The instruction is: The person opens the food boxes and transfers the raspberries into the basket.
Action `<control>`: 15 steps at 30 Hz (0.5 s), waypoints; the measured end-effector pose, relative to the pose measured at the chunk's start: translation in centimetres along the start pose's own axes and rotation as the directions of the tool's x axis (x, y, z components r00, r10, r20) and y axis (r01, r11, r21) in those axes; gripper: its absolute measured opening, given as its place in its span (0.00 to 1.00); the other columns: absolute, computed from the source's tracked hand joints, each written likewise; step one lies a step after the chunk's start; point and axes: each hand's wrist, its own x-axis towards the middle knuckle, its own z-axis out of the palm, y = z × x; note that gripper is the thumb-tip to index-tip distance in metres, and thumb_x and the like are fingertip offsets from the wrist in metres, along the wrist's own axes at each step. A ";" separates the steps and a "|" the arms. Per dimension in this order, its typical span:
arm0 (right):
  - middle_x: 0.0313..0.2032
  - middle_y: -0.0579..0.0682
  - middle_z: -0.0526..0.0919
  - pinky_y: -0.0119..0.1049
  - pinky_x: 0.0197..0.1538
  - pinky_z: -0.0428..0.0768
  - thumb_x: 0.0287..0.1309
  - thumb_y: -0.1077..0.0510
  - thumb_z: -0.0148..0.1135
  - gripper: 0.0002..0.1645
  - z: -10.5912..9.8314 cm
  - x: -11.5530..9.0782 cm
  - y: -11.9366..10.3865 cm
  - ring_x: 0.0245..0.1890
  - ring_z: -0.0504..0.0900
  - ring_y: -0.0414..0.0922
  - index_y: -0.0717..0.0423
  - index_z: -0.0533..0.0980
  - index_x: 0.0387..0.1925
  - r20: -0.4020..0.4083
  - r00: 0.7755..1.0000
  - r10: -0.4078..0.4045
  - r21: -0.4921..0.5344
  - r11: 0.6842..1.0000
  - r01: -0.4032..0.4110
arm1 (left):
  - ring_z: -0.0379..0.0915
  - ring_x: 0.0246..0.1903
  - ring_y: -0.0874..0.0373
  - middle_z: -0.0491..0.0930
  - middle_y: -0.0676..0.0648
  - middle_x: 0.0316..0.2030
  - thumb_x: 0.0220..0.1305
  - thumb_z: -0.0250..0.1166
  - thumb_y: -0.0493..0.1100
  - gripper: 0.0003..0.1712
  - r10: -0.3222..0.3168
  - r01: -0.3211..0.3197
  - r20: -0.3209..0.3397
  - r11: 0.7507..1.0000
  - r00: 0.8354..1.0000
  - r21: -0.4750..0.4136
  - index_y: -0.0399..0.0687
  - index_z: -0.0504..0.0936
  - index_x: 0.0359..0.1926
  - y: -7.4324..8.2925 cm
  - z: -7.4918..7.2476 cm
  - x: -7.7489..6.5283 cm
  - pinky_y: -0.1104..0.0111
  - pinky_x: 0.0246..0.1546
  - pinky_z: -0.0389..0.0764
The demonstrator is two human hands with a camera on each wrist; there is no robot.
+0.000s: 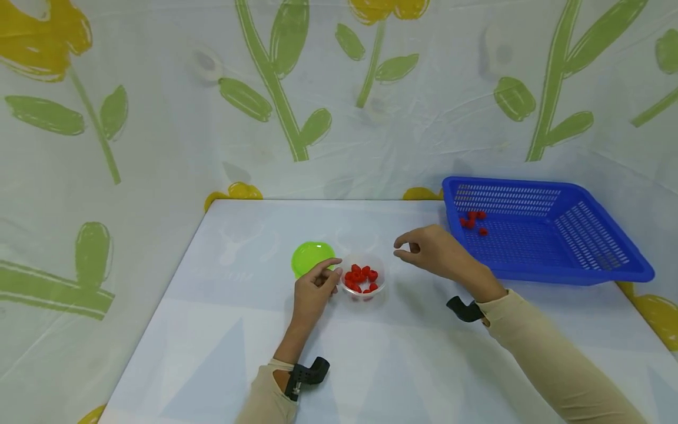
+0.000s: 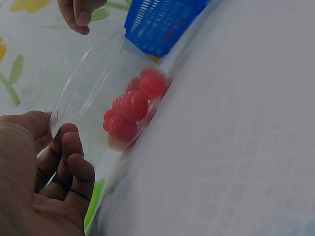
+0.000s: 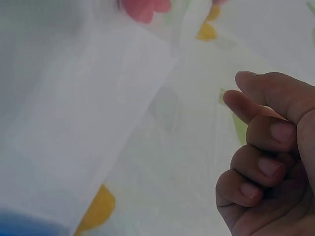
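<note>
In my right wrist view, the right hand (image 3: pixel 270 152) sits at the right, three fingers bent toward the palm, thumb and index finger extended. I see white tabletop (image 3: pixel 74 123), blurred red pieces (image 3: pixel 140 10) up top, a blue patch (image 3: pixel 29 227) lower left, and yellow-and-green-patterned pale cloth (image 3: pixel 167 162).

Left grip (image 1: pixel 311 292) low in a pinch, right grip (image 1: pixel 435 252) raised, thumb (image 3: pixel 278 91) extended, three fingers (image 3: pixel 247 160) curled inward.

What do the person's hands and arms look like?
The left hand and right hand wear no gloves. The left sleeve and right sleeve are plain beige. Each wrist wears something black and bent: left gadget, right gadget.
</note>
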 end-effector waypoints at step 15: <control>0.20 0.41 0.74 0.32 0.25 0.73 0.61 0.54 0.70 0.15 4.3 0.7 -1.0 0.22 0.71 0.40 0.54 0.86 0.48 0.087 0.996 -0.037 -0.014 0.999 0.038 | 0.74 0.25 0.44 0.79 0.30 0.29 0.68 0.66 0.37 0.15 0.006 -0.005 0.016 1.000 1.000 -0.005 0.36 0.83 0.53 0.3 -0.1 0.0 0.77 0.24 0.71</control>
